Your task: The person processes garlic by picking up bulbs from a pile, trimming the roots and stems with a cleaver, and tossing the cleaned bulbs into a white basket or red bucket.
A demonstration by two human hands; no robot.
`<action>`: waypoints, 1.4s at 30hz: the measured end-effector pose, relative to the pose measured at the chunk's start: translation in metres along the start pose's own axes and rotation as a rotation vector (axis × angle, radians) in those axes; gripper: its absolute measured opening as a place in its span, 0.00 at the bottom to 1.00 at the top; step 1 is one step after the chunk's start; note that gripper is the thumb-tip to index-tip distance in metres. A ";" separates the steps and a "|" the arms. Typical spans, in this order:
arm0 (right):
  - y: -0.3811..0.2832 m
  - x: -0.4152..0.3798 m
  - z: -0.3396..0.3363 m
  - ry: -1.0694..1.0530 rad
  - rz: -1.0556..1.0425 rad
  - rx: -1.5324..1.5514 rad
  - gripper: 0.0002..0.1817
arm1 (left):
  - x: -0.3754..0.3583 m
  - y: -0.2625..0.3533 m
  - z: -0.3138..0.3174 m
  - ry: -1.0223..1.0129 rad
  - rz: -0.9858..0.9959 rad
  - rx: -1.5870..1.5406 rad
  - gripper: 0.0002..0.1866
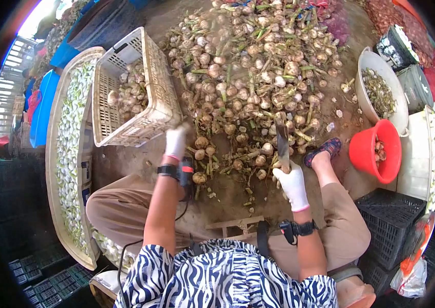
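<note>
My right hand (pixel 292 189), in a white glove, is closed around the handle of a knife (pixel 282 142). The blade points away from me, over the near edge of a large heap of garlic bulbs (pixel 248 82) with stalks and roots on them. My left hand (pixel 175 142), also gloved in white, is smeared by motion, and its fingers cannot be made out. It is close to the near right corner of a white plastic crate (pixel 161 110), which leans to one side and has garlic bulbs (pixel 132 92) inside.
On the left stands a long tub (pixel 53 159) of peeled, pale garlic (pixel 71 143). A red bucket (pixel 362 153) and a pale basin (pixel 362 97) holding scraps (pixel 379 92) are on the right. Black crates (pixel 389 220) stand by my right knee. My foot (pixel 325 151) rests beside the heap.
</note>
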State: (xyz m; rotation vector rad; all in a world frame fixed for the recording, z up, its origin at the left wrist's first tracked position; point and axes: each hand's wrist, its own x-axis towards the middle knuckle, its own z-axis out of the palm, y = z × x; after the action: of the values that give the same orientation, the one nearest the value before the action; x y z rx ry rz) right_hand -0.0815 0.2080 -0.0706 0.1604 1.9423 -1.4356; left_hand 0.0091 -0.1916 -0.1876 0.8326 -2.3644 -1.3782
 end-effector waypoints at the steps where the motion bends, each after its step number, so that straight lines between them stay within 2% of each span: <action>1: 0.006 0.001 0.002 0.013 -0.087 -0.036 0.06 | -0.007 0.026 0.027 -0.001 -0.346 0.146 0.21; 2: 0.011 0.001 0.002 0.024 -0.169 -0.078 0.06 | -0.012 -0.033 0.051 0.050 -0.025 0.529 0.23; 4: 0.004 -0.004 0.003 0.018 -0.104 -0.120 0.06 | -0.016 0.003 0.054 -0.443 0.028 0.904 0.27; 5: 0.008 -0.004 0.003 0.031 -0.140 -0.169 0.05 | -0.017 -0.002 0.055 -0.458 0.019 0.901 0.27; 7: 0.003 -0.002 0.005 0.038 -0.150 -0.191 0.05 | -0.008 -0.012 0.055 -0.682 0.173 0.939 0.36; 10: 0.007 0.004 0.009 0.043 -0.163 -0.131 0.07 | 0.011 -0.018 0.058 -0.821 0.184 0.975 0.34; 11: 0.008 0.004 0.010 0.042 -0.164 -0.135 0.07 | 0.012 -0.017 0.059 -0.820 0.183 0.972 0.34; 13: 0.009 0.003 0.010 0.056 -0.233 -0.133 0.06 | 0.016 0.012 0.065 -0.753 -0.025 0.786 0.28; 14: 0.007 0.003 0.010 0.069 -0.239 -0.133 0.06 | 0.016 0.026 0.069 -0.753 -0.011 0.783 0.28; 16: -0.001 -0.002 0.013 0.145 -0.414 -0.334 0.05 | 0.001 0.051 0.081 -0.632 -0.108 0.006 0.31; 18: -0.012 -0.010 0.017 0.201 -0.443 -0.514 0.04 | -0.019 0.102 0.092 -0.651 -0.089 -0.224 0.36; 19: -0.017 -0.015 0.018 0.211 -0.518 -0.596 0.04 | -0.025 0.147 0.083 -0.728 -0.046 -0.051 0.38; 22: -0.021 -0.026 0.018 0.210 -0.771 -0.738 0.08 | -0.056 0.183 0.087 -0.752 0.117 -0.361 0.41; 23: -0.023 -0.033 0.017 0.199 -0.790 -0.795 0.09 | -0.062 0.191 0.090 -0.771 0.162 -0.263 0.39; 24: -0.027 -0.039 0.015 0.186 -0.810 -0.849 0.10 | -0.068 0.202 0.089 -0.697 0.351 -0.191 0.36; 26: -0.033 -0.052 0.010 0.170 -0.832 -0.867 0.11 | -0.077 0.221 0.080 -0.685 0.272 -0.083 0.34; 30: -0.034 -0.064 0.008 0.159 -0.872 -0.984 0.15 | -0.095 0.226 0.073 -0.621 0.289 -0.015 0.32; 31: -0.030 -0.065 0.010 0.160 -0.875 -0.971 0.15 | -0.098 0.225 0.070 -0.579 0.347 -0.045 0.32; 32: -0.026 -0.060 0.009 0.209 -0.895 -0.945 0.16 | -0.100 0.225 0.067 -0.535 0.409 -0.078 0.31; 33: -0.022 -0.056 0.009 0.259 -0.913 -0.921 0.17 | -0.109 0.232 0.061 -0.510 0.304 -0.177 0.30; 36: -0.010 -0.048 0.010 0.319 -0.963 -0.903 0.18 | -0.110 0.228 0.058 -0.508 0.386 -0.115 0.34; 37: -0.013 -0.049 0.005 0.256 -0.873 -0.951 0.16 | -0.116 0.238 0.052 -0.559 0.143 -0.217 0.36; 38: -0.001 -0.034 0.000 0.296 -0.789 -1.034 0.12 | -0.118 0.247 0.044 -0.469 0.287 0.010 0.37; 40: 0.019 0.004 -0.043 0.361 -0.412 -1.069 0.07 | -0.129 0.269 0.017 -0.580 0.339 0.039 0.37; 41: 0.014 0.000 -0.039 0.352 -0.415 -1.074 0.07 | -0.129 0.270 0.013 -0.558 0.376 0.113 0.36; 42: -0.001 -0.010 -0.036 0.381 -0.515 -0.998 0.07 | -0.126 0.272 0.013 -0.554 0.329 0.148 0.35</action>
State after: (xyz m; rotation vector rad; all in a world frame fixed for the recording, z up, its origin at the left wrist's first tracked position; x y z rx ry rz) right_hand -0.0910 0.2421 -0.0589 -0.6001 2.9256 -0.5520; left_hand 0.0111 -0.0034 0.0457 0.0676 -2.8690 -1.4372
